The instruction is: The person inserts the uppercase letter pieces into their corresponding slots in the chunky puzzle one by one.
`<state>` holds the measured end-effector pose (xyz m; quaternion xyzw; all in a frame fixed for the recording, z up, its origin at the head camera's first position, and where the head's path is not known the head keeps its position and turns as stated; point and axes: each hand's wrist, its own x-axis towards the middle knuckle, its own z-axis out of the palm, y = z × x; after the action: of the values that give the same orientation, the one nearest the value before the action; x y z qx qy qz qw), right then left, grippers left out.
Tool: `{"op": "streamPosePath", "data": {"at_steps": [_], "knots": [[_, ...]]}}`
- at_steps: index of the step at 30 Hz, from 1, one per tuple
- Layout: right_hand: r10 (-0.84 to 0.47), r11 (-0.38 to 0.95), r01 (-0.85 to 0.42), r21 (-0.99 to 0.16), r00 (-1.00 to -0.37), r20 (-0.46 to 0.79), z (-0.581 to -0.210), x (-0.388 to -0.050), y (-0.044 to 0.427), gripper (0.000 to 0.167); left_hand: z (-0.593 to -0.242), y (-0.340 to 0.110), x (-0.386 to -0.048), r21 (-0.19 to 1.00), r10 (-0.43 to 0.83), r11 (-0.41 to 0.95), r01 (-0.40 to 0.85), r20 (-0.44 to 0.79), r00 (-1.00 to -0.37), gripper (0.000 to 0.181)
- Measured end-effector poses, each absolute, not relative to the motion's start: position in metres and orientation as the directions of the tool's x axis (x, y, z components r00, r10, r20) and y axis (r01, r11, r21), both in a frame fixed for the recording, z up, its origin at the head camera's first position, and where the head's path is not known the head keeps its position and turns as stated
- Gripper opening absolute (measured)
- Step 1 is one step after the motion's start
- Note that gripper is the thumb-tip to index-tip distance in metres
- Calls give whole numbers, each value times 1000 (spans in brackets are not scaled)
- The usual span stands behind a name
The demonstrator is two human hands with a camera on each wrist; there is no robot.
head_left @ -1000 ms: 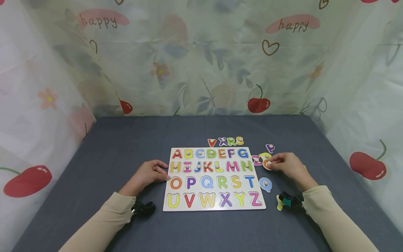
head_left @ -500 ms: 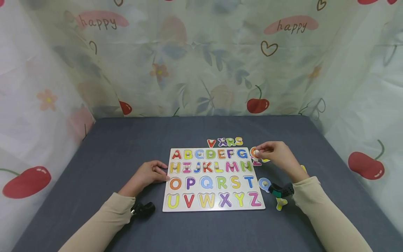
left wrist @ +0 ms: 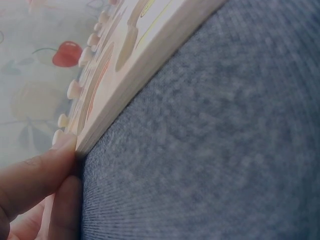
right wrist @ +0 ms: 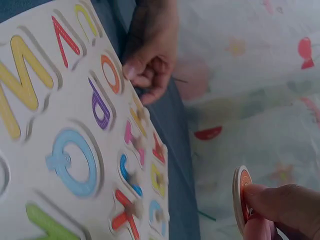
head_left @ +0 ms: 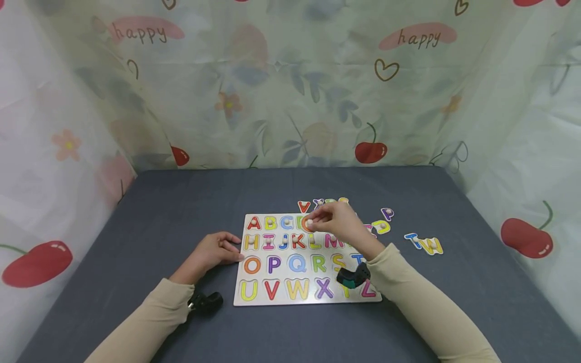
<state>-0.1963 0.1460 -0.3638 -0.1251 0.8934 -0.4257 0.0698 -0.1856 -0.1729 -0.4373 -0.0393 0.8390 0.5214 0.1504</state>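
Observation:
The alphabet board point(head_left: 281, 252) lies flat, with knobbed letters A to N seated in its two upper rows and bare recesses in the two lower ones. My left hand point(head_left: 219, 249) grips the board's left edge, thumb on top, as the left wrist view point(left wrist: 47, 185) also shows. Above the upper rows, my right hand point(head_left: 338, 222) pinches an orange round letter piece point(head_left: 307, 223) by its knob. That piece point(right wrist: 242, 195) is held clear of the board in the right wrist view. The O recess point(head_left: 252, 264) is beside my left fingertips.
Behind the board are the V piece point(head_left: 303, 206) and several others, partly covered by my right hand. To the right lie the P piece point(head_left: 387, 214), a yellow-green piece point(head_left: 381, 227), the T piece point(head_left: 412, 240) and the W piece point(head_left: 431, 246). A patterned curtain point(head_left: 281, 91) surrounds the dark table.
My right hand has carried the orange piece leftward from the loose pieces at the right to above the board's upper rows. My left hand stays at the left edge.

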Motion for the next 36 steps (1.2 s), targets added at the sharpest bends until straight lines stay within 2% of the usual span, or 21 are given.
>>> {"op": "streamPosePath", "data": {"at_steps": [10,16,36], "knots": [[-488,574,-293,-765,-873,-31,-395,-190,69,7,-440,-176,-187,873,119,441,-206,-284,-951,47],[-549,553,-287,-782,-832,-83,-403,-183,41,7,-438,-176,-187,877,136,438,-196,-280,-950,46],[-577,556,-257,-790,-803,-145,-415,-181,20,6,-437,-175,-187,884,141,418,-208,-289,-947,46]]}}
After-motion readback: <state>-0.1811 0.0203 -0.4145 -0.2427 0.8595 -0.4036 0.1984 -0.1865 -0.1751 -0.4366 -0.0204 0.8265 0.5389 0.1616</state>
